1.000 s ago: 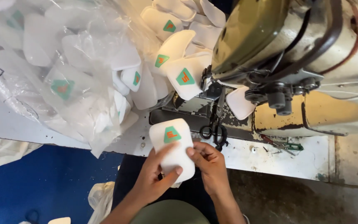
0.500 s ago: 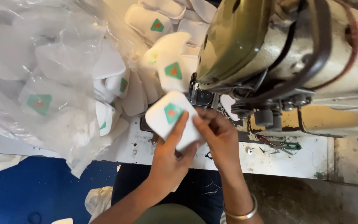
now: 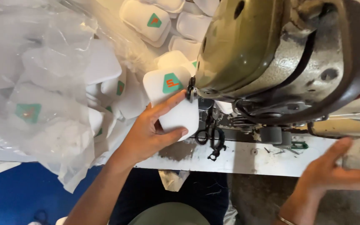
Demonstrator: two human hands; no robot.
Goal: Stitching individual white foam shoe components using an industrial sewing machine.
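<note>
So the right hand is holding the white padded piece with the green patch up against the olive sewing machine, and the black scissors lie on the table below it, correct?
Not quite: the head view shows the left hand, not the right, holding the white padded piece with the green patch against the olive sewing machine. The right hand is off near the table's right end. The black scissors do lie on the table below.

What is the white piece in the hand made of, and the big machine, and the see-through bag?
White piece in the left hand: looks like soft padded fabric or foam, matte, bending in the grip. Machine: metal, olive paint worn and chipped. Bag: thin clear plastic, shiny and crinkled.
</note>
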